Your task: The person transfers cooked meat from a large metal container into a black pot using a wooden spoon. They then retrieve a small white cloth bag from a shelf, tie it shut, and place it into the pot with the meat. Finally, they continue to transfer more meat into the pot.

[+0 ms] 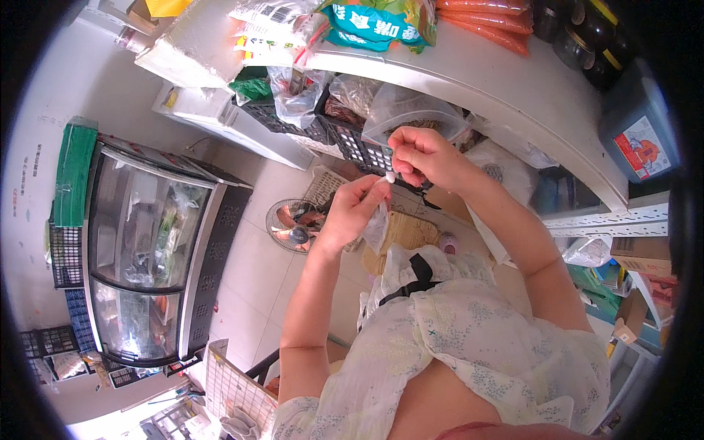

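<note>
My left hand (357, 212) grips the gathered neck of a small clear plastic bag (377, 228), whose body hangs below the fingers. A white twisted tip (390, 177) of the bag sticks up past my thumb. Just beside that tip is my right hand (426, 157), with its fingers curled and thumb pressed in. Whether anything thin is pinched in it, I cannot tell. Behind the hands stands a black plastic crate (357, 144) holding a large clear zip bag (421, 110) of dried goods.
A white shelf (495, 88) bears printed food bags (379, 25), orange packs (487, 22) and a dark plastic tub (638, 124). On the floor are a fan (298, 235) and a wooden stool (412, 234). A glass-front display fridge (148, 220) stands left, a wire basket (234, 374) lower left.
</note>
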